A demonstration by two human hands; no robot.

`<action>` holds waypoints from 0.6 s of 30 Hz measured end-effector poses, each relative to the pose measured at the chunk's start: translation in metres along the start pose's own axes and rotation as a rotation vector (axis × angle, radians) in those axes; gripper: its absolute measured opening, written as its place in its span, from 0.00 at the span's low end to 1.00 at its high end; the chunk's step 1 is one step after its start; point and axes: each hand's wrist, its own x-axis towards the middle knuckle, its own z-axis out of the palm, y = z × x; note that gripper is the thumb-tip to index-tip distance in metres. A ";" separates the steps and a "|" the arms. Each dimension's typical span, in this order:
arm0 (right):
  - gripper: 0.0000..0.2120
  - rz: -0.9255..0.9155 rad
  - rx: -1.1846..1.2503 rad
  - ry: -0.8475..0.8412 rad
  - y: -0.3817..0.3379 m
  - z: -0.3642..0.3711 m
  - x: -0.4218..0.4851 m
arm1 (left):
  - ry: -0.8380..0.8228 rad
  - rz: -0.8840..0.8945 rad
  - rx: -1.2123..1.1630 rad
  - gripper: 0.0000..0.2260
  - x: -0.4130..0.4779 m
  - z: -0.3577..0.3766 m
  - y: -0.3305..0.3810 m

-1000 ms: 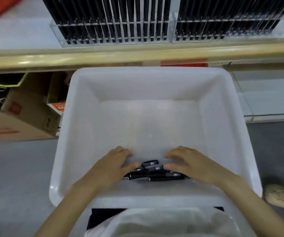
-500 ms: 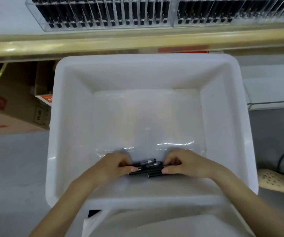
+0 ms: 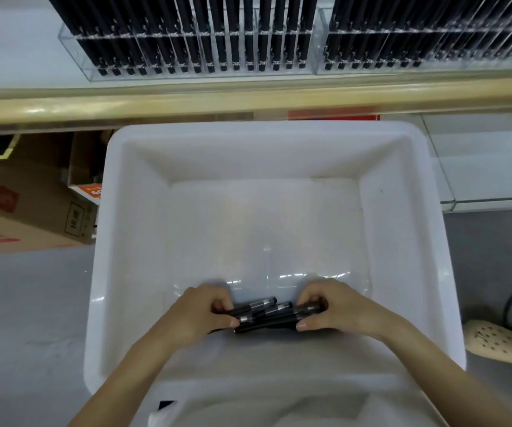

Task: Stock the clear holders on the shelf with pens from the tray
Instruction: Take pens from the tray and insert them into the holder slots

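A small bundle of black pens (image 3: pixel 265 315) lies crosswise near the front of the white tray (image 3: pixel 116 241). My left hand (image 3: pixel 200 312) grips the bundle's left end, fingers curled over it and thumb underneath. Around the right end curls my right hand (image 3: pixel 331 309), its thumb pressed on the front pen. Beyond the tray, two clear holders (image 3: pixel 187 41) (image 3: pixel 418 35) stand on the shelf, packed with rows of upright black pens.
The shelf's wooden edge (image 3: pixel 248 97) runs across just past the tray. Cardboard boxes (image 3: pixel 33 204) sit under the shelf at left. A pale clog (image 3: pixel 498 340) and a black cable lie on the grey floor at right.
Both hands went from lying flat on the loose pens to curling round them, drawing the pens together into one bundle. The view has tilted so the holders show more.
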 end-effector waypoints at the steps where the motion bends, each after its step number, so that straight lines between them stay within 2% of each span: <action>1: 0.10 -0.009 0.013 0.017 0.001 -0.001 0.000 | 0.011 -0.002 -0.014 0.09 0.000 -0.001 0.001; 5: 0.06 -0.021 0.078 0.065 0.001 -0.001 0.002 | 0.077 0.010 -0.028 0.07 0.001 -0.003 0.009; 9: 0.04 -0.018 0.104 0.095 0.002 -0.002 0.001 | 0.057 -0.009 -0.134 0.14 0.001 -0.005 0.009; 12: 0.03 -0.022 0.122 0.158 -0.003 -0.008 -0.003 | 0.028 -0.048 -0.311 0.09 0.000 -0.006 0.011; 15: 0.07 -0.047 0.156 0.209 -0.011 -0.014 -0.006 | 0.015 -0.061 -0.415 0.08 -0.002 -0.007 0.019; 18: 0.06 -0.092 0.320 0.248 -0.021 -0.021 -0.013 | 0.053 -0.032 -0.496 0.07 -0.006 -0.011 0.033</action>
